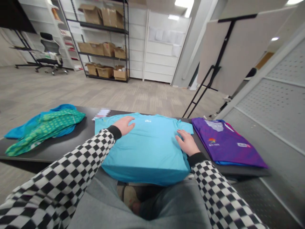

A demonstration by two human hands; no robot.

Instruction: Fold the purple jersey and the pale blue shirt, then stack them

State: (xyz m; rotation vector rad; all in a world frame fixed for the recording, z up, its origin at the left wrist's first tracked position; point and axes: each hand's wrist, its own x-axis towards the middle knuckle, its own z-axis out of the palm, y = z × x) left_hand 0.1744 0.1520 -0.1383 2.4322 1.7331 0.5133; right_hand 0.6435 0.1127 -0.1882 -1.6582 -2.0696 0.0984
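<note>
Smooth knit cloth on the blue T-shirt (145,149), faintly glossy purple jersey (226,143), matt dark tabletop (59,149)

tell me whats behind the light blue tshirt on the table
Behind the light blue T-shirt, a small white item lies on the black table. It is pixelated, so what it is cannot be told. The table under the shirt is covered.
</note>
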